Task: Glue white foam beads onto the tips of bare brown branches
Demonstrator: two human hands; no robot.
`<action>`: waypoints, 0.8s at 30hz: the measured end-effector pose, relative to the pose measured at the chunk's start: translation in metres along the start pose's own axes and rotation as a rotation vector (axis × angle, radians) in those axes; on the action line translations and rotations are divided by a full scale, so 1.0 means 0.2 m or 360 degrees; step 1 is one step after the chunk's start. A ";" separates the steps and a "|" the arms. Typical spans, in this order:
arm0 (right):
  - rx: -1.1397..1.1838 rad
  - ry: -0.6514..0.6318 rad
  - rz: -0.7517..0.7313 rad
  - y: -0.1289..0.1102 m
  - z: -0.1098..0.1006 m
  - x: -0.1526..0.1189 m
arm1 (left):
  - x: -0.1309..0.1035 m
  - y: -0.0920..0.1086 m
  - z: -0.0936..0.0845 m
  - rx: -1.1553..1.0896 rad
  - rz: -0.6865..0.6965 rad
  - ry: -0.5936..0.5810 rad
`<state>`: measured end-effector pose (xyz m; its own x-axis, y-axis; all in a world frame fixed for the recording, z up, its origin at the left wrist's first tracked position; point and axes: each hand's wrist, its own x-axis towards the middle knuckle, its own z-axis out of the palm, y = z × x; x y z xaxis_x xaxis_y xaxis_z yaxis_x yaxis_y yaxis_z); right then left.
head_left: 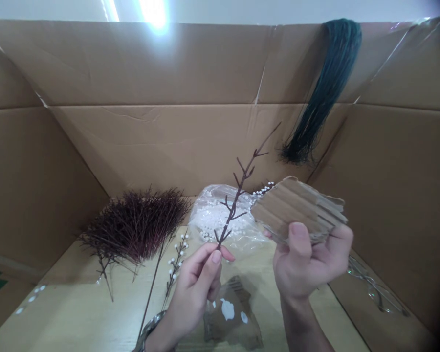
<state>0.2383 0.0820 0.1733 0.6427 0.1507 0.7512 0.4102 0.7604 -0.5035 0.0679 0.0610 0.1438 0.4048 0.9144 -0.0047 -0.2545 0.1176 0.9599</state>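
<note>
My left hand (201, 278) pinches the lower end of a bare brown artificial twig (237, 195), which leans up and to the right with its short side shoots showing. In my right hand (304, 264) is a torn piece of corrugated cardboard (293, 208), gripped with the thumb on its near side. Below and between the hands lies a darker cardboard scrap (234, 327) with white blobs (227, 309) on it. Left of my left hand, a twig with white berries (176, 259) rests on the table.
A thick pile of dark twigs (139, 222) lies at the left. Behind my hands sits a clear plastic bag (220, 215) of small white balls. A green bundle of strands (326, 93) hangs over the cardboard wall (168, 142). Eyeglasses (379, 288) lie at the right.
</note>
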 end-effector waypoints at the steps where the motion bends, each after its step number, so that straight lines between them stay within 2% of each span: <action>1: -0.0013 -0.0014 -0.0005 0.00 0.00 0.00 | 0.00 0.00 0.00 -0.0002 -0.0001 -0.0003; 4: -0.0026 -0.0045 0.0009 0.01 -0.01 -0.01 | 0.00 -0.01 0.00 -0.0001 0.0000 -0.0011; 8: 0.0030 0.0029 -0.0009 0.01 -0.01 0.00 | 0.00 -0.01 0.00 0.0000 0.0001 -0.0009; 14: 0.0011 -0.0043 0.0026 0.01 0.00 0.00 | -0.01 -0.01 0.00 -0.0008 -0.0010 -0.0004; 19: 0.0009 0.0037 -0.0023 0.02 -0.01 0.00 | 0.00 0.00 0.00 -0.0028 -0.0026 -0.0007; 24: -0.0028 -0.0024 0.0044 0.03 -0.03 0.00 | 0.00 -0.01 0.00 -0.0022 -0.0018 -0.0014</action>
<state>0.2435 0.0827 0.1684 0.6441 0.1810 0.7432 0.4038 0.7447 -0.5314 0.0676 0.0603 0.1412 0.4153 0.9096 -0.0131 -0.2617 0.1333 0.9559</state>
